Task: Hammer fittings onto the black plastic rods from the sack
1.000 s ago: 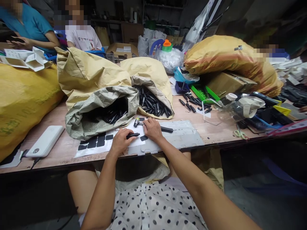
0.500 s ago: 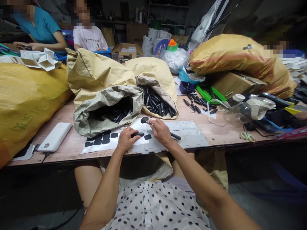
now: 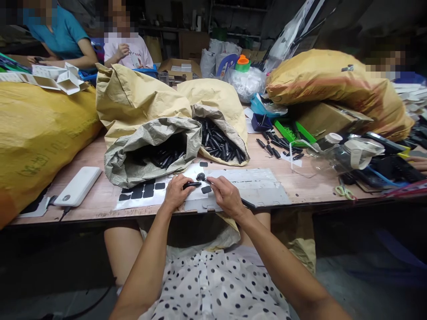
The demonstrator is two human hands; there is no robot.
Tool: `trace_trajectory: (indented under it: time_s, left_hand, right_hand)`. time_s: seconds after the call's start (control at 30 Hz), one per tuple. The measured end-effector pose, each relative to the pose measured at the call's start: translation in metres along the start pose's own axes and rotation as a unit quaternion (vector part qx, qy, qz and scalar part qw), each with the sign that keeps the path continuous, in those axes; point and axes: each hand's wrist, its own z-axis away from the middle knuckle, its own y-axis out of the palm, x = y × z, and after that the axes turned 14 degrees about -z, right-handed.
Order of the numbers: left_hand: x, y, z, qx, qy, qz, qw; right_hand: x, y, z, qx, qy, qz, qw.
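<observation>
Near the table's front edge, my left hand (image 3: pixel 175 192) is closed on a small black tube-shaped piece (image 3: pixel 192 184) that points right. My right hand (image 3: pixel 227 194) grips a small hammer (image 3: pixel 200 177) with a dark round head, a metal shank and a black handle. The hammer's head is at the right end of the black piece; whether they touch I cannot tell. Beneath the hands lie a white sheet with black rounded patches (image 3: pixel 148 191) and a grey flat board (image 3: pixel 263 186). One loose dark patch (image 3: pixel 206 190) lies just below the hammer head.
Two open sacks (image 3: pixel 143 95) (image 3: pixel 213 91) with black pieces stand ahead. A white power bank (image 3: pixel 78 186) lies left, beside a full yellow sack (image 3: pixel 40 138). To the right are a green tray (image 3: pixel 308 137), a clear jug (image 3: pixel 353 153) and scissors (image 3: pixel 345 192). Co-workers (image 3: pixel 128 49) sit across.
My right hand has lowered the hammer, its head coming down to the end of the black piece. My left hand keeps its hold. A co-worker opposite has raised a hand.
</observation>
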Motion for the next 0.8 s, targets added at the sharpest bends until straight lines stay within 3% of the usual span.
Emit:
trace_trajectory:
  time_s: [0.3,0.5,0.67,0.8]
  left_hand:
    - [-0.001,0.003,-0.001,0.002,-0.014,0.006,1.000]
    - [-0.001,0.004,-0.003,-0.002,-0.012,0.007,1.000]
    - [-0.003,0.003,-0.003,0.010,-0.023,-0.002,1.000]
    - [-0.003,0.004,-0.003,0.002,-0.021,0.010,1.000]
  right_hand:
    - [-0.003,0.002,0.003,0.030,0.009,0.043,0.999]
    - [0.005,0.006,-0.003,0.016,-0.009,0.029,0.999]
    - [0.007,0.014,-0.007,0.055,-0.008,0.051,0.997]
    - [-0.003,0.015,-0.020,0.027,0.006,0.046,0.999]
